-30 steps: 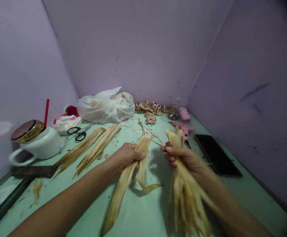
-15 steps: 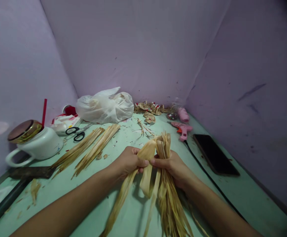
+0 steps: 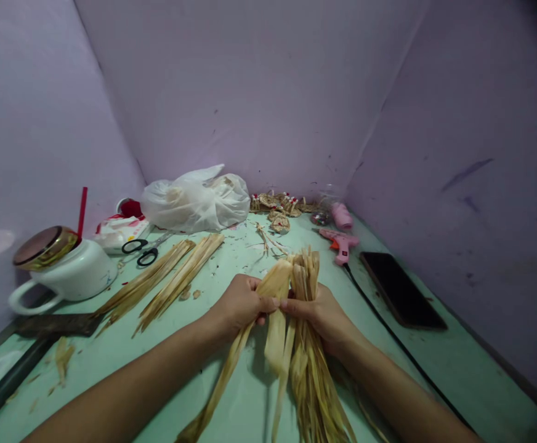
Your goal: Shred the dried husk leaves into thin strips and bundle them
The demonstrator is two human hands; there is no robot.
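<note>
My left hand [image 3: 245, 303] is closed on a wide, pale strip of dried corn husk [image 3: 275, 344], pinching it between thumb and fingers. Close beside it, my right hand [image 3: 317, 311] grips a thick bundle of dried husk strips [image 3: 310, 381], whose ragged tops stick up above the fist. The right thumb reaches across to the pale strip, its tip touching or almost touching the left thumb. Long loose ends hang down toward the table's near edge. Fingers behind the husk are partly hidden.
Two husk bundles [image 3: 180, 283], black-handled scissors [image 3: 141, 251], a white mug [image 3: 77, 271] and a hammer [image 3: 56, 324] lie left. Behind are a plastic bag [image 3: 197, 200] and woven pieces [image 3: 280, 223]. On the right are a pink glue gun [image 3: 341, 245], its black cord and a phone [image 3: 402, 289].
The hands stay almost in place. The hanging ends of the husk have swung slightly, the lower strip on the left moving a little further left.
</note>
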